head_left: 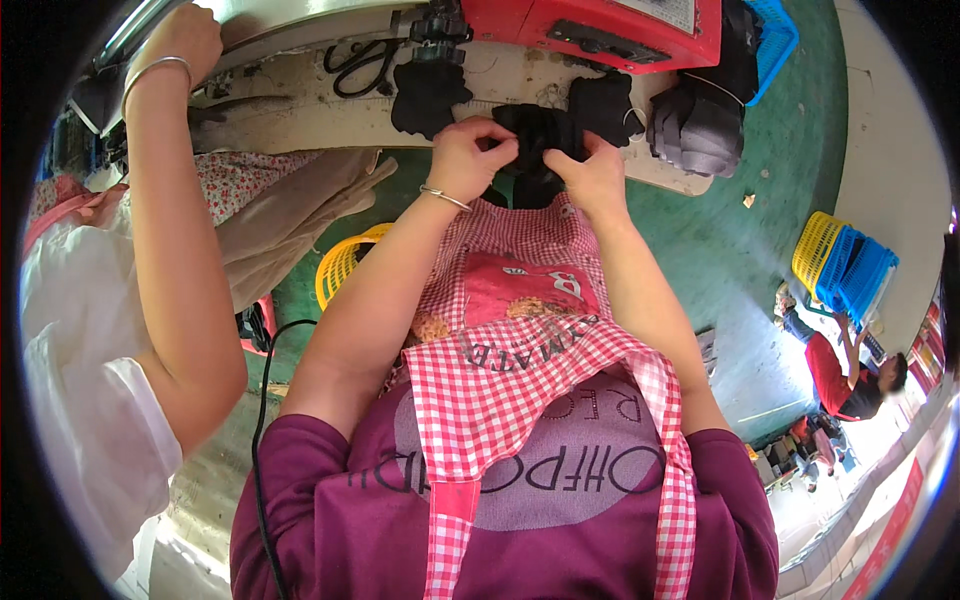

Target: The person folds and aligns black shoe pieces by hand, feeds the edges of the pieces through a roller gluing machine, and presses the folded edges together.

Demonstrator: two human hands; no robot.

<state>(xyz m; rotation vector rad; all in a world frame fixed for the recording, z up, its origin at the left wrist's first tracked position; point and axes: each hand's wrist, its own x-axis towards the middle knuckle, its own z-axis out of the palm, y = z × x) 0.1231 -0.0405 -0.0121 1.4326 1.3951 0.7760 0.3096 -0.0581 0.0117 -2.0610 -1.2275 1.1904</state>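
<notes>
Between my two hands, at the near edge of the workbench, is a bunched piece of black fabric [540, 140]. My left hand [468, 160] pinches its left side with thumb and fingers. Its right side is gripped by my right hand [592, 178], thumb pressed on the cloth. On the bench, one dark fabric piece [428, 98] lies left of my hands and another dark piece [603, 103] just right of them. How the held cloth is folded I cannot make out.
A red machine [620, 35] stands at the bench's back, beside a stack of dark fabric pieces [697, 128]. A black cable [358, 68] lies on the worn bench [300, 115]. A yellow basket [338, 265] is below left. Another person's arm [185, 250] reaches in at left; someone handles baskets [860, 265] far right.
</notes>
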